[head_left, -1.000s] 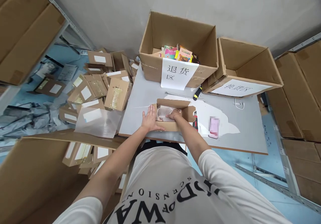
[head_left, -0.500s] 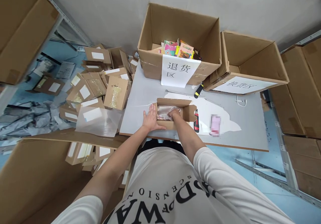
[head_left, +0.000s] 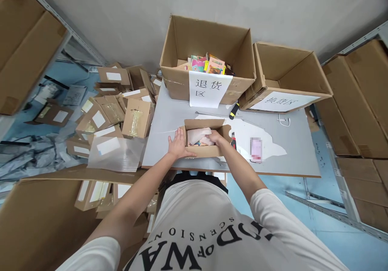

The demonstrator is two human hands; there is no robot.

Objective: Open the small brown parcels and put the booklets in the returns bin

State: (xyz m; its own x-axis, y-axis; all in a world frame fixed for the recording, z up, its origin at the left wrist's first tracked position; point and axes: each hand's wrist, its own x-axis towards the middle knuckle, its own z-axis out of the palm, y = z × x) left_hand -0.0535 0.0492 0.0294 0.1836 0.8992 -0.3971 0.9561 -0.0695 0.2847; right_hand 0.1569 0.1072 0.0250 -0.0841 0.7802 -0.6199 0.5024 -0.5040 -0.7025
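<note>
Two hands at one small open carton (head_left: 203,140) near the front edge of the grey tabletop (head_left: 169,121). Left hand (head_left: 177,145) lies flat against the carton's left side, fingers spread, thumb along the front wall. Right hand (head_left: 214,136) is inside the carton, fingers curled around a pale plastic-wrapped packet (head_left: 198,134); how firm the grip is cannot be told.

Risks, as judged: the carton sits close to the edge and could slide off if the left hand eases; the slick wrap could slip from the fingers; a red-handled cutter (head_left: 233,140) lies just beside the right wrist.

Tabletop surface is peeling white near a pink item (head_left: 256,149). Behind stand two large labelled cartons, one (head_left: 182,85) holding colourful packs, one (head_left: 315,81) empty-looking. Many small cartons (head_left: 121,109) are piled left; shelving on both sides, blue floor.
</note>
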